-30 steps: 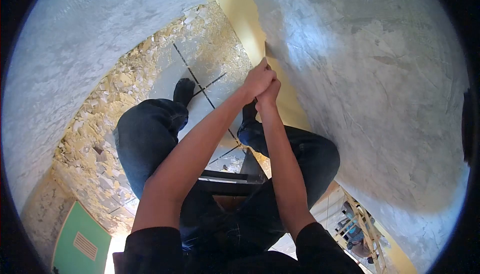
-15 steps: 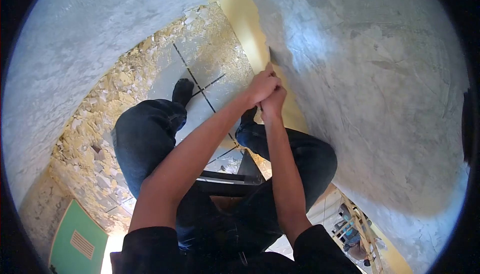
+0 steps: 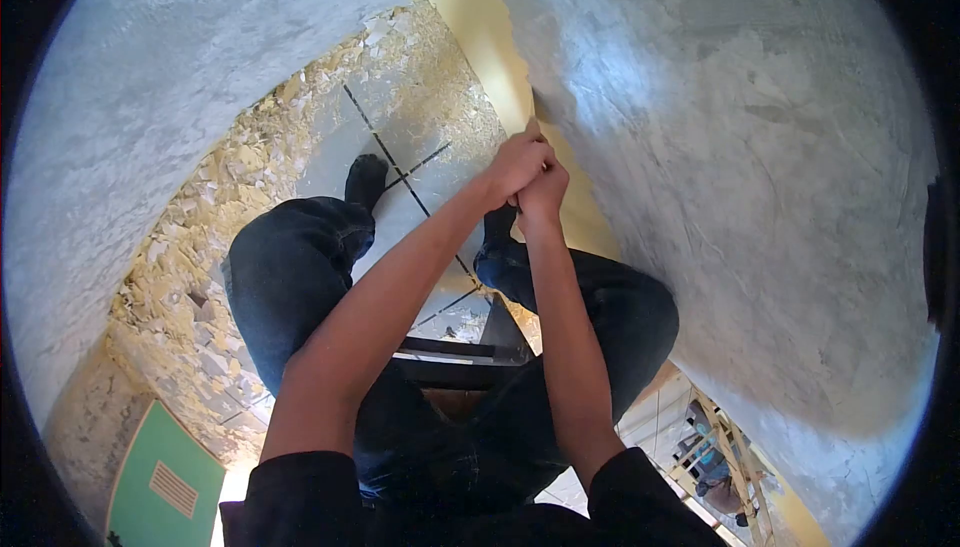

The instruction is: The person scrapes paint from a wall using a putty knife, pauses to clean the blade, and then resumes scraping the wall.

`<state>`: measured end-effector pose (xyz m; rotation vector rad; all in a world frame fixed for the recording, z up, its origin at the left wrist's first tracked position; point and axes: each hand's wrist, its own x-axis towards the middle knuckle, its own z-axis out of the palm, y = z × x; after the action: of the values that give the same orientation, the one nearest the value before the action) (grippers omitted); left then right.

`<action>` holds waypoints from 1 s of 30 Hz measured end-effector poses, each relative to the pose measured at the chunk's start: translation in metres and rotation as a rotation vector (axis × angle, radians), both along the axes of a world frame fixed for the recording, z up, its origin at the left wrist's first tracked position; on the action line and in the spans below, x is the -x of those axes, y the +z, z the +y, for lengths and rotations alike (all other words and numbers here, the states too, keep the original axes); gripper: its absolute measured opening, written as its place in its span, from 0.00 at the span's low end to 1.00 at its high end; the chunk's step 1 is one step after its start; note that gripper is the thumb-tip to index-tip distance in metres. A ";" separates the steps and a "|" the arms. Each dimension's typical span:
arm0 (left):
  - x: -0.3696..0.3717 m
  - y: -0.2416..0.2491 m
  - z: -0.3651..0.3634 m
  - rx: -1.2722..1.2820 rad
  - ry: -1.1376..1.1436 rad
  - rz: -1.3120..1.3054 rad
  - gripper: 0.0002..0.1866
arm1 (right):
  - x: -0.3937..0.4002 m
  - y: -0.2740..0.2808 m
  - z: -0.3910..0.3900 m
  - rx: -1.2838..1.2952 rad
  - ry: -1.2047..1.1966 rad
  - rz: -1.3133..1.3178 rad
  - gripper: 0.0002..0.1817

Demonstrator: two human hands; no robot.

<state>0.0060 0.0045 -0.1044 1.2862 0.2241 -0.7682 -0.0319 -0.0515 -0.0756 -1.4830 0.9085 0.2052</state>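
Both my hands are closed together, one over the other, around a scraper [image 3: 539, 102] held against the wall on my right. Only a dark sliver of its blade shows; the handle is hidden in my fingers. My left hand [image 3: 517, 163] is farther forward, a finger stretched toward the blade. Behind it, my right hand [image 3: 543, 192] wraps the handle end. The blade meets the edge between the remaining yellow paint [image 3: 490, 37] low on the wall and the bare grey wall [image 3: 740, 177] above.
Paint flakes [image 3: 215, 212] cover the tiled floor [image 3: 405, 237] along the left wall [image 3: 190, 57]. My knees are spread over a dark stool [image 3: 460, 375]. Behind me are a green panel [image 3: 165, 472] with a vent and a wooden frame [image 3: 735, 457] with things around it.
My two hands, still clasped on the scraper, have shifted slightly forward and left along the wall. The paint edge looks much the same.
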 end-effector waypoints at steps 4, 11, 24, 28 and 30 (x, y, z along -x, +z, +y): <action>-0.004 -0.010 0.003 -0.046 -0.014 0.144 0.28 | -0.003 -0.057 -0.008 -0.148 -0.146 -0.203 0.13; 0.000 -0.004 -0.005 -0.095 0.005 -0.032 0.13 | -0.003 -0.004 0.000 -0.102 -0.102 -0.100 0.10; 0.000 -0.007 -0.003 -0.032 0.004 0.016 0.22 | 0.005 -0.032 0.000 0.115 -0.096 -0.087 0.08; -0.003 0.013 0.001 -0.040 -0.088 0.034 0.28 | -0.003 -0.020 0.001 0.043 -0.112 -0.094 0.07; -0.005 0.003 0.004 -0.058 -0.035 0.037 0.28 | -0.002 -0.047 -0.003 -0.013 -0.185 -0.218 0.07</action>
<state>0.0113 0.0080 -0.1015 1.3340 0.2561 -0.8209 -0.0297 -0.0540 -0.1229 -1.3699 0.8591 -0.0851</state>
